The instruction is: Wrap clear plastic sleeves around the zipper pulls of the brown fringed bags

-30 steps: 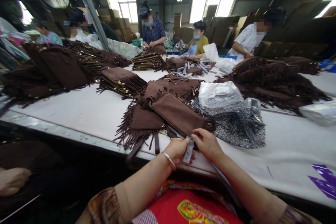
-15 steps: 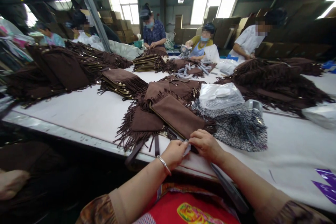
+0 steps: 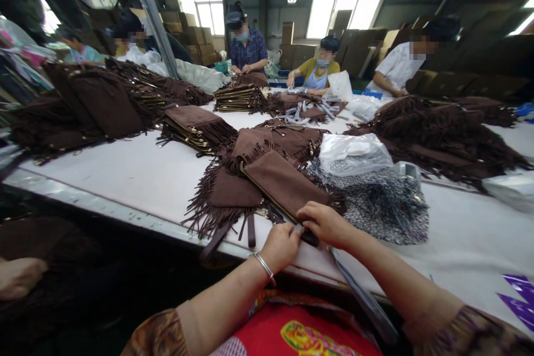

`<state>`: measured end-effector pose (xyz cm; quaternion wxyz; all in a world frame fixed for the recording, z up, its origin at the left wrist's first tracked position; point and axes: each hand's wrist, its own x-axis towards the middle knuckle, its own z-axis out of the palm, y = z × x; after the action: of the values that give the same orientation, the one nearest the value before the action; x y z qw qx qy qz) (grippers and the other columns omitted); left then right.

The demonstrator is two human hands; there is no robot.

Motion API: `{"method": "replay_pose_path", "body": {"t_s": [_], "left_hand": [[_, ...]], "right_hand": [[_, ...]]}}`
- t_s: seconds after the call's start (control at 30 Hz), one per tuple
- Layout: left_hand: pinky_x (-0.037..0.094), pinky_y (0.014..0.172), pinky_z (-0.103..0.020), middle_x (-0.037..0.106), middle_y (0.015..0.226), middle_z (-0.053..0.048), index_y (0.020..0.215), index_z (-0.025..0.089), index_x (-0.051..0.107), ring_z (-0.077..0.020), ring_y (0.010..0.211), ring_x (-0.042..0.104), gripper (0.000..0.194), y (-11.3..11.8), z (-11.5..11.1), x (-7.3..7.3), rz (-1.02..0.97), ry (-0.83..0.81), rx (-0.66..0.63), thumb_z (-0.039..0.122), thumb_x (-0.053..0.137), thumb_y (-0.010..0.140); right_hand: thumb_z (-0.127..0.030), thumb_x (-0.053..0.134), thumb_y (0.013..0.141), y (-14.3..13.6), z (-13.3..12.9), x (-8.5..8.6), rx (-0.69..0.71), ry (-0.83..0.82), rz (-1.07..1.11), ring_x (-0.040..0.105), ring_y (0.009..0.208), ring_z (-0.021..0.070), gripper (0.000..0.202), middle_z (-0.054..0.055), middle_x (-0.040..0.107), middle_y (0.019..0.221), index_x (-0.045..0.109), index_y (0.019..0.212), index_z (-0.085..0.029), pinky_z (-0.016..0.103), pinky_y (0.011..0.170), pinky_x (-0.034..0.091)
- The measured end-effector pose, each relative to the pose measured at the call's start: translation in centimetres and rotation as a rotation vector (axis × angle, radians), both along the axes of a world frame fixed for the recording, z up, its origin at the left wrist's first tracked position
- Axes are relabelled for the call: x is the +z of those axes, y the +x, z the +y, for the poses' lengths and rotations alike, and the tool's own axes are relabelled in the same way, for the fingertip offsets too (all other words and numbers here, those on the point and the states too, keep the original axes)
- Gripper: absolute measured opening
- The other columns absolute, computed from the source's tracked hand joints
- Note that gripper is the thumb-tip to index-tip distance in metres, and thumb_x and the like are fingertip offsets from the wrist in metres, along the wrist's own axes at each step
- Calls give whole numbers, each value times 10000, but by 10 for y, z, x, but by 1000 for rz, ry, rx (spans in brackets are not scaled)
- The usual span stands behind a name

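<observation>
My left hand [image 3: 282,246], with a silver bangle at the wrist, is closed in a pinch on a small greyish wrap at the table's front edge. Right beside it, my right hand [image 3: 322,223] is closed over a dark strap near the lower end of a brown pouch [image 3: 283,182]; what its fingertips grip is too small to make out. The pouch has a brass zipper and lies on other fringed brown pouches [image 3: 231,189]. A long grey strip [image 3: 362,295] hangs over the edge below my right forearm.
A black-and-white knitted cloth [image 3: 379,206] with a clear plastic bag [image 3: 354,153] lies right of the pouches. Brown fringed stacks [image 3: 196,125] stand farther back and on both sides. Several people work across the table [image 3: 104,178].
The small pale piece between my hands shows less than before. Across the table, a person in yellow has lowered an arm. The view has shifted slightly.
</observation>
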<state>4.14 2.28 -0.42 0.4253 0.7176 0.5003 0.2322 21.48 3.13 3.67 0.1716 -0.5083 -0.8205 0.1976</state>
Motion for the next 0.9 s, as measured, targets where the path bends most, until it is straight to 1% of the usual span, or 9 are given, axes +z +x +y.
{"method": "replay_pose_path", "body": {"t_s": [0.07,0.13,0.23,0.33,0.47,0.6,0.73,0.8,0.9], "left_hand": [[309,580,-267,624,647,-44,673,172,633,-174,636,515,306,0,1,-2,-27,-24,1,347,489,879],[335,597,-268,655,693,-54,722,168,657,-185,671,544,292,0,0,-5,-42,-27,-6,334,479,882],[368,641,-280,674,741,-69,751,169,666,-192,696,564,291,-1,0,-8,-49,-16,-11,319,455,884],[365,677,-294,645,722,-64,695,183,629,-195,705,545,274,-2,1,-5,-83,-61,3,319,465,866],[342,618,-277,518,620,-14,586,193,529,-154,617,450,255,-2,4,8,-223,-410,-30,310,518,813],[216,439,-235,309,530,69,678,201,493,-93,422,246,226,-6,9,18,-303,-714,-106,349,411,828],[68,396,-193,160,536,109,713,192,467,-55,401,95,204,-13,12,19,-641,-1183,-143,373,489,803],[48,393,-181,167,530,115,718,186,463,-40,394,92,242,-13,11,18,-746,-1247,-103,396,553,797],[49,391,-176,243,528,115,745,183,473,-26,385,131,288,-10,4,17,-750,-1164,-38,430,619,769]], "right_hand": [[-115,575,798,0,1,6,107,45,-39,589,869,163,276,30,633,913,696,1009,-245,256,762,442],[-142,588,806,-3,3,8,189,82,-137,580,819,169,205,37,627,859,720,927,-240,264,715,429],[-167,590,820,-9,6,6,236,123,-282,559,744,171,147,46,619,774,719,762,-210,277,664,401],[-176,573,846,-12,6,2,256,164,-353,545,727,169,171,47,618,745,695,727,-190,283,667,391],[-168,548,879,-9,-2,-4,256,284,-372,522,727,171,197,52,611,744,645,706,-169,299,687,379],[-213,504,926,-7,-14,-9,235,442,-305,483,723,176,222,52,593,750,625,744,-174,319,677,355],[-228,438,960,-5,-24,-14,196,507,-235,471,719,182,251,60,601,766,649,835,-173,332,665,365],[-210,422,960,-4,-27,-18,185,486,-179,494,751,187,248,75,621,817,659,895,-173,337,695,400],[-181,417,943,-2,-35,-25,158,457,-57,539,860,207,262,108,643,968,643,1076,-174,370,782,462]]}}
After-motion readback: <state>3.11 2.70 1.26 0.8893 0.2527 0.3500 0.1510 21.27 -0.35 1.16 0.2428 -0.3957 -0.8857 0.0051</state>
